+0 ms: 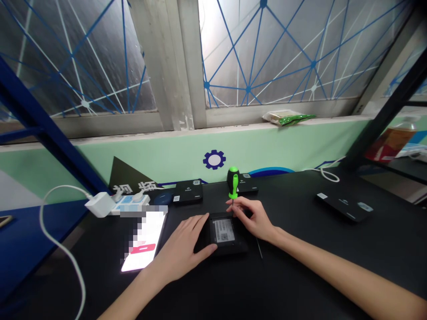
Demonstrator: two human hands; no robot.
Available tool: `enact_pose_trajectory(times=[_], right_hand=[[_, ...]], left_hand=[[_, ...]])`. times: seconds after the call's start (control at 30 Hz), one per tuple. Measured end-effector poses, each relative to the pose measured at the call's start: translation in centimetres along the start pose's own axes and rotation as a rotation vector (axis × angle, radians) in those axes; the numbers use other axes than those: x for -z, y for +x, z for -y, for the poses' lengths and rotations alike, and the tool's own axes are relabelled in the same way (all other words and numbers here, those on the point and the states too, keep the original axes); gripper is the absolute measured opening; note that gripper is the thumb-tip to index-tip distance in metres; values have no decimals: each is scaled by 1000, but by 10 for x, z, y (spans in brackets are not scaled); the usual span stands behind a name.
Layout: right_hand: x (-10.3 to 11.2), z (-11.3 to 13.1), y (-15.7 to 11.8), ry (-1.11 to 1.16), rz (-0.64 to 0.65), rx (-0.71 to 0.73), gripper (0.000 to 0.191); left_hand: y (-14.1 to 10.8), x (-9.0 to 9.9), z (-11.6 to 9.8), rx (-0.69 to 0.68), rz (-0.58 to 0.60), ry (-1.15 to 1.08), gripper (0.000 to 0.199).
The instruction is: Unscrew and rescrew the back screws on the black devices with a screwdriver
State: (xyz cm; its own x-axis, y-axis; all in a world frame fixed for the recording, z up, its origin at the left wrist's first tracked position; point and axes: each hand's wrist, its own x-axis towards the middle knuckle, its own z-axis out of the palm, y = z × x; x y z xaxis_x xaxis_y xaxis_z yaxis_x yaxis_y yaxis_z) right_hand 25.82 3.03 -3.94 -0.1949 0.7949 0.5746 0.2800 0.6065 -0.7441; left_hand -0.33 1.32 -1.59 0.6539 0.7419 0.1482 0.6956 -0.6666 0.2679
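A black box-shaped device [224, 230] with a white label lies on the black table in front of me. My left hand [188, 242] rests along its left side, thumb and fingers apart, touching its edges. My right hand [251, 216] pinches the thin shaft of a green and black screwdriver [233, 183] just above the device's far right corner. The screwdriver stands upright, handle on top; its tip is hidden behind my fingers. Beside the device, partly under my right hand, lies a thin dark rod [259, 250].
Flat black boxes [187, 192] lie at the back and another [343, 206] at the right. On the left are a lit tablet [147, 240], a power strip [130, 203] and a white charger [100, 204] with its cable. A wall and windows rise behind the table [293, 275].
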Motion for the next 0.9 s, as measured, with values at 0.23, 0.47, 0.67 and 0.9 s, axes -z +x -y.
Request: enact_pose_trajectory(times=[0.23,0.47,0.67,0.9], right_hand=[[1,-2,-1,23,5,-10,15],[-2,-1,-1,26,-40,-24,9],[-3,-5,-1,16,-77,-36,12],[-3,-2,-1,9,-57,-46,12]], left_hand=[[0,1,0,16,34,-3,68],[0,1,-1,22,38,-4,69],[0,2,-2,42,54,-7,70],[-1,2,0,41,59,-12,69]])
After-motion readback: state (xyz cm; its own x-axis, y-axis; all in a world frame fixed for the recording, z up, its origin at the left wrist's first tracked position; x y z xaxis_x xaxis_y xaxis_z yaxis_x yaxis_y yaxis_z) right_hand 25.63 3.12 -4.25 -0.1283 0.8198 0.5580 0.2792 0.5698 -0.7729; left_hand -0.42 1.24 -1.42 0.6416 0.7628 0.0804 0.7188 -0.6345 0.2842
